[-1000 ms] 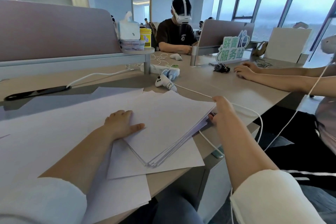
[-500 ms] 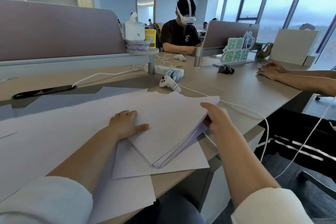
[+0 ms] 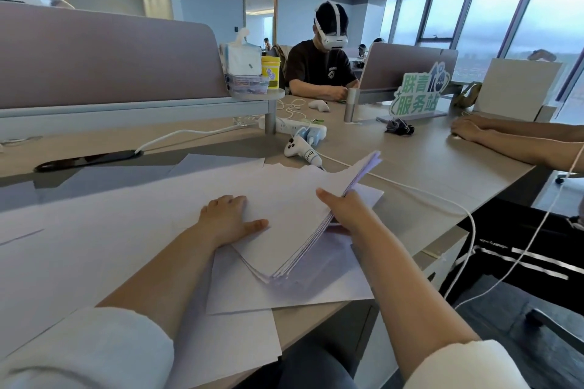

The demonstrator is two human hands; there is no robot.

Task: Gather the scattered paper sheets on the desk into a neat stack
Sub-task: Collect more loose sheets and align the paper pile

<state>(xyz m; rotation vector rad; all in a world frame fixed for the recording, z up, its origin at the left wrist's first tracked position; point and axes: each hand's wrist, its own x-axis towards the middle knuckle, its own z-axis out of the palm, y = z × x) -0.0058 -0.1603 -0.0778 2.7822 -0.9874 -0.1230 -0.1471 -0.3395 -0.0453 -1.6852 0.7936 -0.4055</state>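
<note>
**Right hand lifts one side of the paper stack while the left pins it down**

The paper stack lies close to the near edge of the counter, turned at an angle so that one corner points at the person. Its sheets are not yet flush: their edges fan out slightly at that near corner.

The left hand lies flat on the stack's left part, fingers straight and thumb spread, pressing the top sheet down. The right hand grips the stack's right side, thumb on top and fingers curled beneath. That side is raised off the counter, and the stack's far corner stands highest.

Loose sheets lie around and under the stack. One single sheet lies directly beneath it. Another overhangs the near edge of the counter. Large sheets cover the counter towards its left side.

Behind the stack, towards the far edge, a white controller lies beside a power strip. A white cable runs from there across the counter and off its right edge. Farther back stands a green sign. At the right edge another person's hands rest on the counter.
</note>
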